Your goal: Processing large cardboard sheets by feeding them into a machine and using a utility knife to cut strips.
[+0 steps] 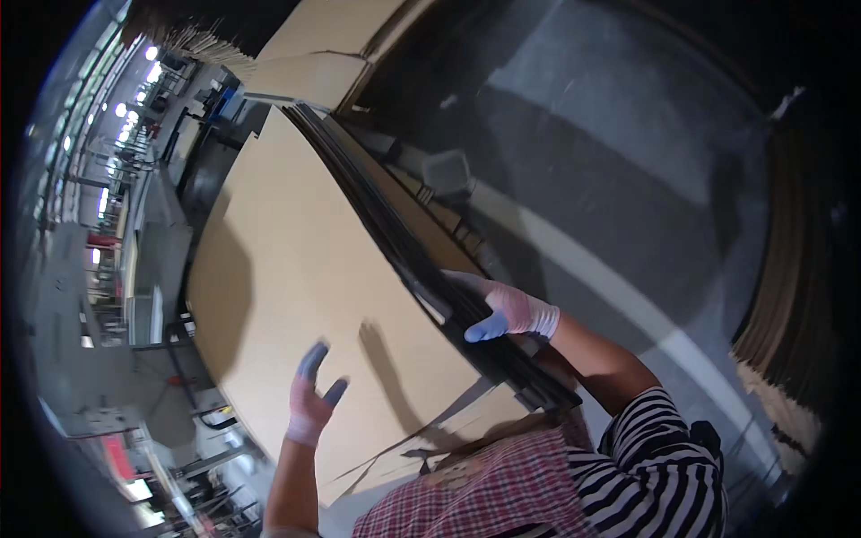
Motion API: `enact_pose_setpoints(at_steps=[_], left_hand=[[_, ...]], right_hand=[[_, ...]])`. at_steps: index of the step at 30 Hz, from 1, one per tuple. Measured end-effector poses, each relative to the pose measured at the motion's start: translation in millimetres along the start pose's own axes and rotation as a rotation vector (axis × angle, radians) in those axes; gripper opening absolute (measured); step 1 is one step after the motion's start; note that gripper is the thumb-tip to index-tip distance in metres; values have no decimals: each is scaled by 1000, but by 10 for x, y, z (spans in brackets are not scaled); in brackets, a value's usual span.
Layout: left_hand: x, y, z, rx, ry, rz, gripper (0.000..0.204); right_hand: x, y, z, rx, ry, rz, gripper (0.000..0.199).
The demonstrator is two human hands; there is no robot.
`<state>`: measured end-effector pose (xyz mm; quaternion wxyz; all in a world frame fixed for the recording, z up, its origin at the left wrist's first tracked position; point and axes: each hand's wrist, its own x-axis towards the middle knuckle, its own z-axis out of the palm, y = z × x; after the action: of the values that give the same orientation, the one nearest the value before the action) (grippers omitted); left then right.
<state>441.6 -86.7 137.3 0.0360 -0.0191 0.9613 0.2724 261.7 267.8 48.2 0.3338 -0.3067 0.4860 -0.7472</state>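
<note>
- Gripping black strips (419,269) with right hand (513,312) toward 4 o'clock.
- Hovering with spread left hand (311,401) above tan board (300,260) toward 7 o'clock, well apart from right.

Right side: grey floor (574,215) with shadow patches, pale floor stripe (592,271) running far to near; tall stack of brown sheets (789,269) along right edge. Far middle: pale boxy object (447,172), blurred, kind unclear. Left side: grey machinery (163,235), row of bright lights (152,54) far left, blue item (226,97) also far, red part (117,455) near left, smeared
</note>
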Motion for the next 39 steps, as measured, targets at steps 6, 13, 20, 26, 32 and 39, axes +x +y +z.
enact_pose_setpoints(at_steps=[6, 13, 20, 26, 32, 39], left_hand=[[1868, 1859, 104, 591, -492, 614, 77], [2226, 1754, 359, 401, -618, 755, 44], [2096, 2018, 413, 434, -699, 755, 37], [1972, 2123, 553, 528, -790, 724, 53], [1975, 2039, 553, 494, -765, 746, 48], [2034, 2155, 574, 512, -795, 741, 25]], right_hand=[[-101, 175, -341, -269, 82, -144, 107], [-198, 271, -485, -23, 102, -113, 114], [-277, 385, -480, -32, 84, -125, 111], [-351, 471, -410, 76, 89, -127, 106], [-356, 522, -437, 90, 95, -171, 101], [-343, 554, -462, 180, 76, -184, 100]])
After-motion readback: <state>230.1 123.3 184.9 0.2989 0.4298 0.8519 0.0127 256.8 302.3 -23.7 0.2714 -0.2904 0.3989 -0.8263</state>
